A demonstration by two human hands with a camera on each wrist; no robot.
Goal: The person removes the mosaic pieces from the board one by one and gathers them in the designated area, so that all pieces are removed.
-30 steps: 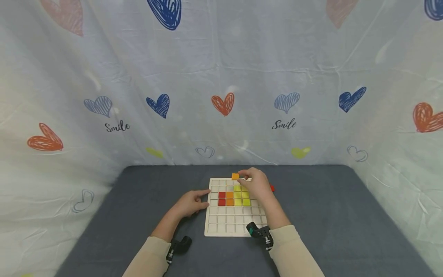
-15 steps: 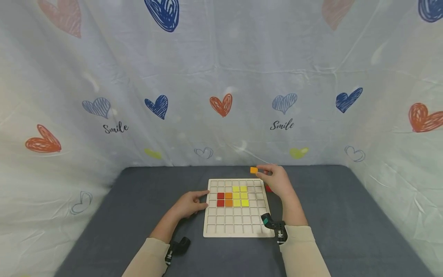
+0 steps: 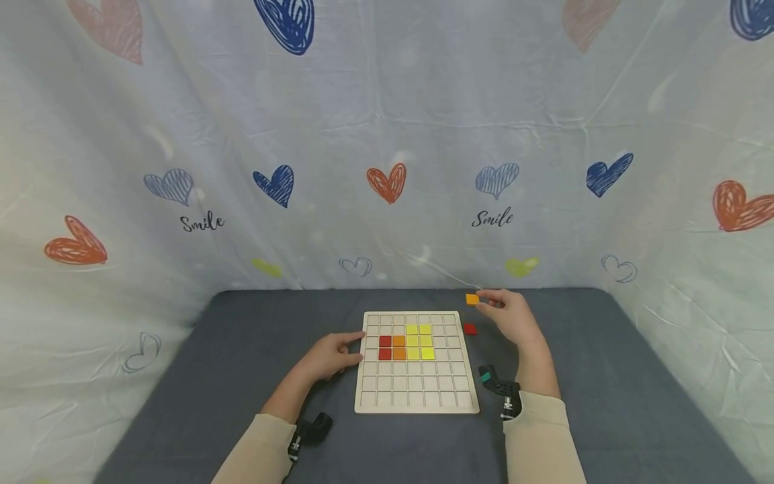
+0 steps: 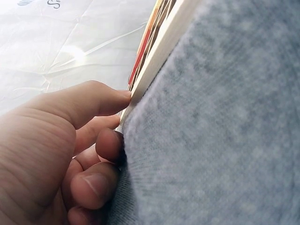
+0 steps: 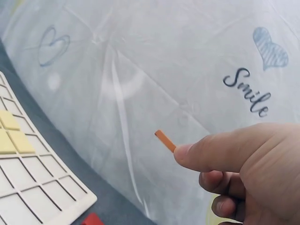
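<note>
Between thumb and fingertips, my right hand [image 3: 510, 317] pinches a square orange tile [image 3: 472, 300], raised beyond the board's far right corner. The right wrist view shows this orange tile [image 5: 165, 140] edge-on. My left hand [image 3: 329, 355] touches the left edge of the wooden grid board [image 3: 417, 403] with its thumb and index fingertips, spread apart. In the left wrist view, the thumb [image 4: 110, 99] meets the board's side while the other fingers bend loosely. Set in the grid are red tiles [image 3: 385, 347], orange tiles [image 3: 399, 347] and several yellow tiles [image 3: 420, 341].
A loose red tile [image 3: 470, 329] lies on the grey cloth table [image 3: 411, 450] just right of the board. Behind the table hangs a white curtain [image 3: 338, 235] with printed hearts. Each wrist wears a black camera mount [image 3: 502, 390].
My right hand has moved rightward from over the board's far edge, carrying the orange tile past the corner. The loose red tile now shows fully. The left hand stays at the board.
</note>
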